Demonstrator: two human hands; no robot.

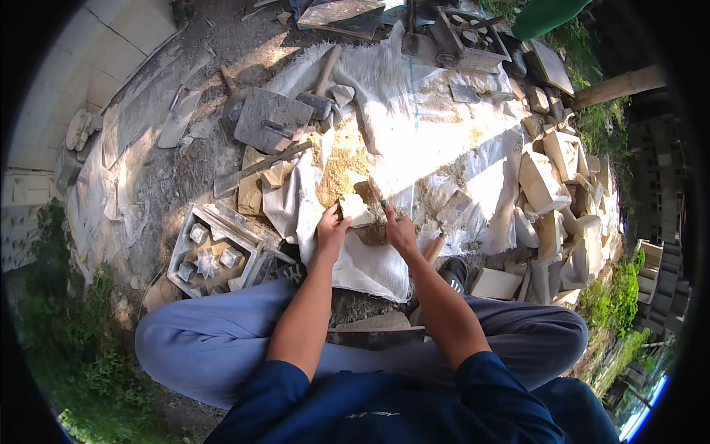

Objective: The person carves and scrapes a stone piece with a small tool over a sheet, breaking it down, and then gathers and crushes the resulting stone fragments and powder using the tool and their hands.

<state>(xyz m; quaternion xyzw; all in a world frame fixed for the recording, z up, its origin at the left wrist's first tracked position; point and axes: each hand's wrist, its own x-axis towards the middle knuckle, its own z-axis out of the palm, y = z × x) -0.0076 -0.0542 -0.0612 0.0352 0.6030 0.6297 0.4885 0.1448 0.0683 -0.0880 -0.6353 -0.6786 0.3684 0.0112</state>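
My left hand is closed on the edge of a small pale stone piece, fingers and thumb pinching its left side. In my right hand is a narrow dark hand tool, pointing away from me just right of the piece. Its exact kind is too small to make out. Below both hands a white woven sheet covers the ground, with a heap of yellowish sand on it beyond the piece. A wooden handle lies near my right wrist.
On the left are a wooden box mould holding small grey shapes, a flat trowel and a hammer. Pale blocks are piled on the right. A tool crate and someone's green garment are at the back.
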